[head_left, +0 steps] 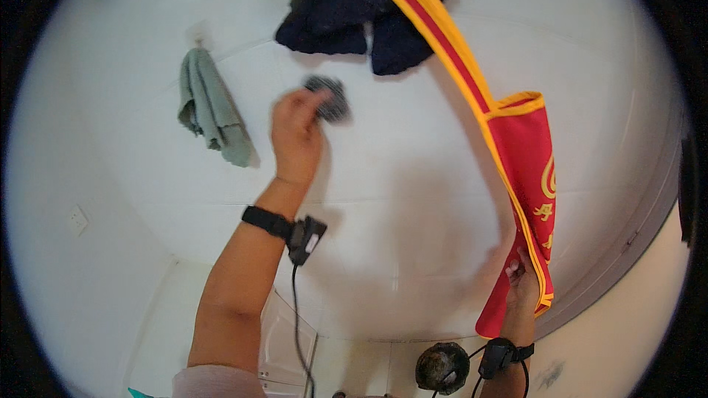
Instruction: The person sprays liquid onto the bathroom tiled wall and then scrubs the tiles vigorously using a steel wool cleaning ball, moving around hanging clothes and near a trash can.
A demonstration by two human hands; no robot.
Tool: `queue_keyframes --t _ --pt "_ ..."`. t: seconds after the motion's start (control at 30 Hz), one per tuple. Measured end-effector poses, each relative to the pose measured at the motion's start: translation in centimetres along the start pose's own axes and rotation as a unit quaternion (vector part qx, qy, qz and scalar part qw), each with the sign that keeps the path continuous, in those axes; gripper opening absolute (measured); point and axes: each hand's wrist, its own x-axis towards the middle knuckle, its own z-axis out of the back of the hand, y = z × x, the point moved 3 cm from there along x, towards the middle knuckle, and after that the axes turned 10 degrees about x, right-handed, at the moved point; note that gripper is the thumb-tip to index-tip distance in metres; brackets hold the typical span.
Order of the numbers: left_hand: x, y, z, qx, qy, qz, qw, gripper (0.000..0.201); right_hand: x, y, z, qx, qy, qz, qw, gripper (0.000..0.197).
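My left hand (297, 121) is raised toward the white wall. Its fingers are pinched on a small dark grey pad of mesh-like texture (330, 97), blurred, its exact kind unclear. Lower right, my right hand (521, 274) grips the lower part of a red sash (525, 155) with yellow edging and yellow markings. Folds of the sash partly hide those fingers. The sash's long strap runs up across a dark navy knitted garment (332, 15) at the top. Both wrists wear black straps with small devices and cables.
A grey-green cloth (210, 107) hangs from a wall hook left of my left hand. A wall socket (79, 219) is farther left. Below are a white cabinet (286, 339) and a dark round object (442, 367). A grey door frame (619, 265) curves along the right.
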Motion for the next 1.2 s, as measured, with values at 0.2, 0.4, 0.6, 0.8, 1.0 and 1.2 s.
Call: queue_keyframes --t 0.2,0.4,0.6,0.8,1.0,1.2 --pt "0.5 1.6 -0.1 -0.022 0.003 0.087 0.996 0.039 1.9 1.7 2.7 -0.003 -0.057 0.019 0.998 0.014" --pt "2.8 5.9 -0.5 -0.025 -0.118 0.213 0.97 0.031 1.8 -0.1 -0.2 -0.007 -0.086 -0.018 0.996 0.015" --pt "-3.4 -0.3 -2.8 -0.112 0.091 -0.005 0.99 0.036 1.7 1.1 -0.1 -0.01 -0.083 0.03 0.996 0.017" --pt "2.6 3.6 -3.0 -0.105 -0.048 0.173 0.978 0.035 2.3 0.6 1.5 0.006 -0.072 0.045 0.996 0.015" --pt "-2.1 -8.3 -8.2 -0.171 0.028 -0.05 0.984 0.035 0.1 2.0 -0.7 0.0 -0.068 0.08 0.994 0.015" --pt "1.1 -15.7 -12.7 -0.178 0.007 -0.071 0.982 0.023 0.9 1.8 0.7 0.02 -0.043 0.094 0.994 0.012"
